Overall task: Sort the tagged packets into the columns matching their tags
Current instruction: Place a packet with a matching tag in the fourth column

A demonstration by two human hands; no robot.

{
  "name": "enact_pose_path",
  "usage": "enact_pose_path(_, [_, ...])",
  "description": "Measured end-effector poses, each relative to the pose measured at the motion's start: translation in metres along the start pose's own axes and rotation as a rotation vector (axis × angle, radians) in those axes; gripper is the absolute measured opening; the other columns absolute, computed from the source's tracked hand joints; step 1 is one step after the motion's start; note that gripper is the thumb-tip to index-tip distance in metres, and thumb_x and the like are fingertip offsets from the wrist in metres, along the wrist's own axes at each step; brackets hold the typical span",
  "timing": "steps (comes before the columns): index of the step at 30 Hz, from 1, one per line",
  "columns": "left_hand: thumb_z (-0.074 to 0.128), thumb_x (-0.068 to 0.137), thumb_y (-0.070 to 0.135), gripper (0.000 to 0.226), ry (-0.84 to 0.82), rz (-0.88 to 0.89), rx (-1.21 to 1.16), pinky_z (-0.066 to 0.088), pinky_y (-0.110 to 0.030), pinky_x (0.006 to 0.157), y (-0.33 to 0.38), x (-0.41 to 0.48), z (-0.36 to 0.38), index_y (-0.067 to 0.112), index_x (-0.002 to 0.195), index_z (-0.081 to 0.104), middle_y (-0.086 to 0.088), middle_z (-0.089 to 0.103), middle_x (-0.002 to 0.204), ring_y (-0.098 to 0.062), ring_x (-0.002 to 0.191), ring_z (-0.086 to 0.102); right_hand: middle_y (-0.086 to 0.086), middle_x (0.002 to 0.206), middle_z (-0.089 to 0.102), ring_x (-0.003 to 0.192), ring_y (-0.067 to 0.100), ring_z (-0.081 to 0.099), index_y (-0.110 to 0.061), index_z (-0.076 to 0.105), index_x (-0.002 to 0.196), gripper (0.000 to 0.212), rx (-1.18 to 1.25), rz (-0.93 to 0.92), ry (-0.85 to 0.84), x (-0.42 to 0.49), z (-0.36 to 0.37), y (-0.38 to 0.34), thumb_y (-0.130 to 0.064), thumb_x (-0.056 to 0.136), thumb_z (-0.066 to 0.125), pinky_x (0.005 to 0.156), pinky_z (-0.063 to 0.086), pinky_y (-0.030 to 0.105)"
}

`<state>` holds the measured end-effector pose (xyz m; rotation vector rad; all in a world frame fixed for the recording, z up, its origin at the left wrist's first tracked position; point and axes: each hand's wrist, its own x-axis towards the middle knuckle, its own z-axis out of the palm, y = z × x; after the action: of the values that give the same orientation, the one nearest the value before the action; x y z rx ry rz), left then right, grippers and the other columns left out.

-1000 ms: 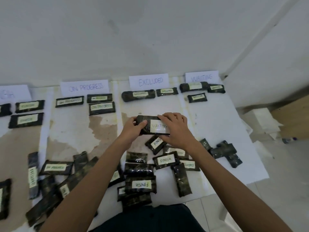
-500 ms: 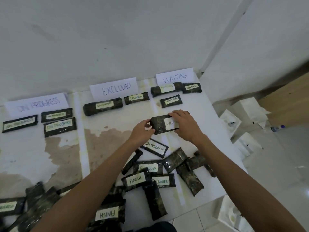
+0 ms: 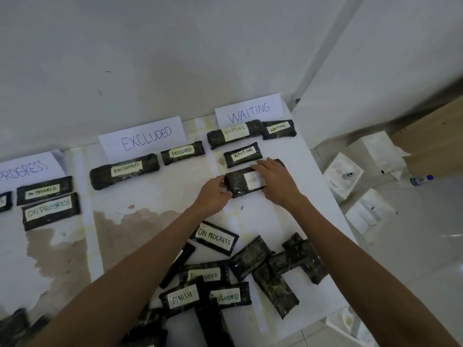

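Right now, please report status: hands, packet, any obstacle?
Left hand and right hand both grip the WAITING packet. Packet is low in the WAITING column, below three others. Nothing in the way.

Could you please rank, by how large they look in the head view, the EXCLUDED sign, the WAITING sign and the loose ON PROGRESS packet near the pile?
1. EXCLUDED sign
2. WAITING sign, partly covered by packets and farther away, so only its apparent size counts
3. ON PROGRESS packet, smallest even though nearest the camera
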<state>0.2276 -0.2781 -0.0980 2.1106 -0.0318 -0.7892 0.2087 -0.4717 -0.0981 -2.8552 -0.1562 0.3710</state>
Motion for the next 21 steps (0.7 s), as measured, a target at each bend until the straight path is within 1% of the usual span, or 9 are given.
enact_pose_path(4, [0.055,0.088,0.010,0.043,0.020,0.030,0.014,0.035,-0.020,0.076,-0.004,0.004,0.003,0.010,0.131,0.048,-0.009,0.056,0.124,-0.021,0.113,0.052,0.016,0.139,0.048,0.133,0.042,0.037,-0.009,0.051,0.132,0.068,0.026,-0.011,0.038,0.001,0.006,0.003,0.005,0.070,0.072,0.108,0.033,0.054])
enact_pose_path(9, [0.056,0.090,0.017,0.057,0.026,0.025,0.036,0.037,-0.023,0.084,-0.013,-0.003,-0.002,0.013,0.143,0.032,-0.011,0.047,0.132,-0.014,0.099,0.048,0.016,0.149,0.035,0.140,0.039,0.025,-0.012,0.040,0.141,0.074,0.009,-0.021,0.028,-0.002,0.002,0.000,0.002,0.075,0.070,0.114,0.023,0.051])
enact_pose_path(11, [0.057,0.090,0.017,0.055,0.049,0.050,0.043,0.038,-0.024,0.084,-0.018,-0.011,-0.009,0.016,0.141,0.035,-0.010,0.048,0.129,-0.015,0.097,0.049,0.014,0.153,0.028,0.143,0.035,0.017,-0.014,0.033,0.145,0.075,-0.007,-0.016,0.027,-0.005,0.001,-0.006,0.002,0.079,0.065,0.116,0.017,0.047])
enact_pose_path(13, [0.057,0.090,0.016,0.050,0.073,0.081,0.064,0.039,-0.025,0.085,-0.026,-0.022,-0.016,0.015,0.138,0.040,-0.010,0.050,0.127,-0.016,0.099,0.050,0.013,0.154,0.026,0.144,0.033,0.015,-0.014,0.032,0.145,0.072,0.001,-0.017,0.029,-0.011,-0.001,-0.017,0.002,0.081,0.062,0.117,0.015,0.045])
enact_pose_path(15, [0.057,0.090,0.016,0.045,0.087,0.089,0.082,0.039,-0.024,0.085,-0.036,-0.036,-0.023,0.015,0.134,0.045,-0.009,0.052,0.126,-0.019,0.104,0.052,0.014,0.151,0.030,0.142,0.033,0.021,-0.013,0.037,0.143,0.068,0.037,-0.025,0.016,-0.020,0.000,-0.033,0.000,0.081,0.063,0.116,0.020,0.045])
enact_pose_path(16, [0.056,0.090,0.015,0.043,0.090,0.089,0.095,0.039,-0.024,0.084,-0.042,-0.043,-0.026,0.015,0.133,0.047,-0.008,0.052,0.125,-0.019,0.106,0.052,0.015,0.149,0.033,0.138,0.034,0.028,-0.012,0.040,0.141,0.066,0.058,-0.037,0.011,-0.025,0.001,-0.043,-0.003,0.080,0.065,0.113,0.026,0.046])
enact_pose_path(18, [0.056,0.090,0.014,0.042,0.104,0.080,0.124,0.039,-0.023,0.085,-0.055,-0.059,-0.028,0.014,0.131,0.048,-0.008,0.053,0.125,-0.018,0.107,0.051,0.015,0.139,0.043,0.125,0.033,0.042,-0.012,0.046,0.136,0.062,0.093,-0.076,0.000,-0.038,0.007,-0.067,-0.009,0.078,0.068,0.104,0.038,0.046])
enact_pose_path(20, [0.056,0.089,0.014,0.043,0.123,0.072,0.169,0.041,-0.026,0.090,-0.068,-0.076,-0.030,0.013,0.131,0.049,-0.010,0.053,0.126,-0.019,0.111,0.050,0.012,0.133,0.046,0.118,0.028,0.045,-0.015,0.045,0.136,0.060,0.119,-0.087,-0.060,-0.053,0.018,-0.093,-0.017,0.081,0.068,0.100,0.042,0.041])
enact_pose_path(21, [0.056,0.088,0.014,0.044,0.132,0.072,0.199,0.041,-0.030,0.096,-0.076,-0.084,-0.031,0.012,0.131,0.049,-0.012,0.053,0.127,-0.022,0.114,0.050,0.011,0.132,0.045,0.118,0.027,0.044,-0.016,0.044,0.137,0.059,0.110,-0.080,-0.101,-0.060,0.025,-0.104,-0.021,0.082,0.067,0.098,0.042,0.039])
